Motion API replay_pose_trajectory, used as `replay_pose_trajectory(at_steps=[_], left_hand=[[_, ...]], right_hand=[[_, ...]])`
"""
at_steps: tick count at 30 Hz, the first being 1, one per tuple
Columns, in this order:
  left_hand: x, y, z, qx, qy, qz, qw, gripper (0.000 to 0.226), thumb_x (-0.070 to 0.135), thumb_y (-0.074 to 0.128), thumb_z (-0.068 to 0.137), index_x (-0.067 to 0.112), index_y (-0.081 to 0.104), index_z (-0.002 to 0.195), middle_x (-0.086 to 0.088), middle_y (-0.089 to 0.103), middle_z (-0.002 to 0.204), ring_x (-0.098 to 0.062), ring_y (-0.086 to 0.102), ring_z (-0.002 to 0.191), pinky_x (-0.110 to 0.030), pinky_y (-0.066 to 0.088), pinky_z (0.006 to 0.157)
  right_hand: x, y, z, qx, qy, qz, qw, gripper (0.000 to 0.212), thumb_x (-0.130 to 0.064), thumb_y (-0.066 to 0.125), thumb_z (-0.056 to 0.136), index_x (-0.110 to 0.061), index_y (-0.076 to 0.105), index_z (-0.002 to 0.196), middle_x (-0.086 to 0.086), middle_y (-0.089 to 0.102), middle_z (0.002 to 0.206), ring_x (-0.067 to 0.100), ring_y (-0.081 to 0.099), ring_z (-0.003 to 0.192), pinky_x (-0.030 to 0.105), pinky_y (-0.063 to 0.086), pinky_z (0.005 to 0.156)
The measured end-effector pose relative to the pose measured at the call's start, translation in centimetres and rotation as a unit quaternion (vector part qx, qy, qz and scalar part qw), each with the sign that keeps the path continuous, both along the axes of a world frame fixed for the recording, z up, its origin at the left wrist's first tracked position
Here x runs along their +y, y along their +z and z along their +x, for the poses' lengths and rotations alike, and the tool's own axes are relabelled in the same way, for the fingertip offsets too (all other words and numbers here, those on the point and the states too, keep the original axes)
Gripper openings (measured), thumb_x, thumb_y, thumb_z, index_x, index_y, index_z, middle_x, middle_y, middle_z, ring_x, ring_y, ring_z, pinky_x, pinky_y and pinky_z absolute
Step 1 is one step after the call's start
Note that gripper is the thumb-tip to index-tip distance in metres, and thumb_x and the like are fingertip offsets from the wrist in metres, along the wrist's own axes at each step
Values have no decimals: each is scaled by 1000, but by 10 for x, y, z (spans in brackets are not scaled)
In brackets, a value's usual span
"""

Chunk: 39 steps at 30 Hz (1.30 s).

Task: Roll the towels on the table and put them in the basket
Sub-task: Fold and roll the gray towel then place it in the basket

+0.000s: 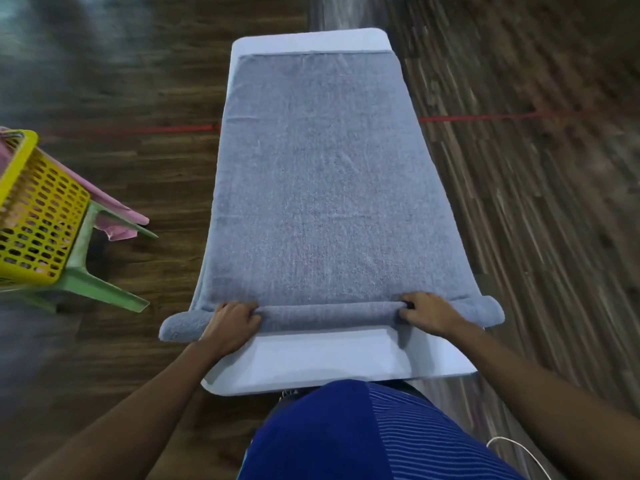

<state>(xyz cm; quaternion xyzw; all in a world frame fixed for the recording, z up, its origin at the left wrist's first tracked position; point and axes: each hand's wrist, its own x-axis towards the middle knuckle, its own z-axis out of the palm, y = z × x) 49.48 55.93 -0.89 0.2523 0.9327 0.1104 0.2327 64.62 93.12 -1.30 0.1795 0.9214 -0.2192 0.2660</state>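
Observation:
A grey towel (322, 188) lies spread lengthwise over a narrow white table (329, 358). Its near end is rolled into a thin tube (329, 315) that sticks out past both table sides. My left hand (230, 322) grips the roll at its left part, fingers curled over it. My right hand (427, 311) grips the roll at its right part the same way. A yellow perforated basket (38, 209) stands at the far left on a green plastic stool (100, 258), with pink cloth inside it.
Dark wooden floor surrounds the table, crossed by a red line (485, 116). A pink cloth (117, 216) hangs under the basket. My blue shirt (363, 434) fills the bottom middle, right against the table's near edge.

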Motion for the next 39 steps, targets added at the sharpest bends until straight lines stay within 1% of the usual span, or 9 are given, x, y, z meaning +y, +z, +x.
replay_pose_trajectory(at_steps=[3,7,14,19,24,26,29,32,39], left_hand=[[2,-7,0,81,30,11,996,12,19,57,89,15,60,99,-5,57,102,-26,51,100,-42,35,91],[6,-12,10,189,2,36,981,17,6,69,76,12,63,92,-6,59,91,-29,55,86,-42,41,77],[-8,-22,28,157,-54,-12,986,56,11,79,65,4,63,119,-11,66,113,-30,62,104,-46,50,92],[-2,-13,18,148,-20,22,989,27,10,67,75,6,69,102,-10,70,97,-29,65,89,-43,51,82],[7,1,9,63,-2,7,998,17,23,49,92,16,56,78,-5,67,84,-25,61,77,-33,40,69],[5,-3,4,50,9,9,999,16,25,48,92,17,58,83,-4,67,87,-24,61,81,-35,41,73],[1,-14,4,166,15,17,986,11,21,58,87,14,61,95,-5,61,93,-26,55,87,-41,41,81],[-2,-16,15,228,14,32,973,23,28,44,90,14,62,90,-4,59,89,-26,54,84,-40,40,77],[-20,-28,34,200,-48,8,979,52,9,70,69,6,62,120,-11,64,117,-29,59,107,-46,43,98]], right_hand=[[1,-6,-1,105,6,136,985,37,-27,66,78,-24,58,114,3,55,113,29,50,107,42,35,89],[-12,-16,9,237,31,187,953,27,-8,71,74,-16,64,99,5,59,94,31,56,86,41,41,72],[-24,-32,41,206,26,206,956,56,-17,73,75,-13,56,128,7,59,127,27,55,117,43,30,109],[-21,-22,22,228,2,212,950,27,-17,62,81,-19,65,108,2,69,105,24,60,102,38,29,100],[-15,-6,7,98,17,185,978,30,-35,41,90,-27,64,109,-2,68,109,19,56,107,38,28,96],[-13,-8,6,95,3,187,978,29,-34,43,89,-26,62,109,1,67,107,23,56,105,40,28,92],[-13,-13,10,201,-25,227,953,17,-22,61,83,-17,62,100,8,60,100,32,53,93,44,34,82],[-19,-15,17,266,-21,207,941,18,-9,70,79,-14,64,95,7,59,97,30,55,90,42,39,79],[-26,-31,40,205,5,179,962,52,-13,73,74,-13,57,124,8,62,122,28,56,114,40,29,108]])
